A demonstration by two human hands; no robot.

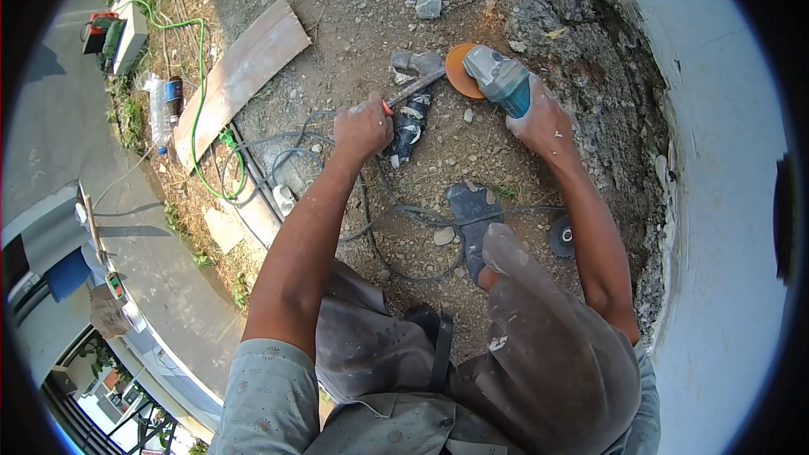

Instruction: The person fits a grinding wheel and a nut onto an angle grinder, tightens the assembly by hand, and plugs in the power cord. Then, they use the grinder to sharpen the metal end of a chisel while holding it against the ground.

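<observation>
My right hand [541, 122] is wrapped round the teal body of an angle grinder [499, 76], whose orange disc [460, 70] faces left. In my left hand [364, 128] is a chisel [418, 88], a long steel bar with a bit of red beside my fingers. Its far end reaches right up to the left edge of the disc. On the ground behind the chisel lies a dusty dark power tool [409, 128] with a grey metal head [415, 62], partly covered by the bar in this view.
Grey cable [404, 212] loops over the stony soil between my arms. A dark grinding disc [561, 237] lies by my right forearm, near my shoe [474, 206]. Left are a wooden board [244, 76], a green cord [199, 109] and bottles [160, 114]. A white wall [716, 202] rises right.
</observation>
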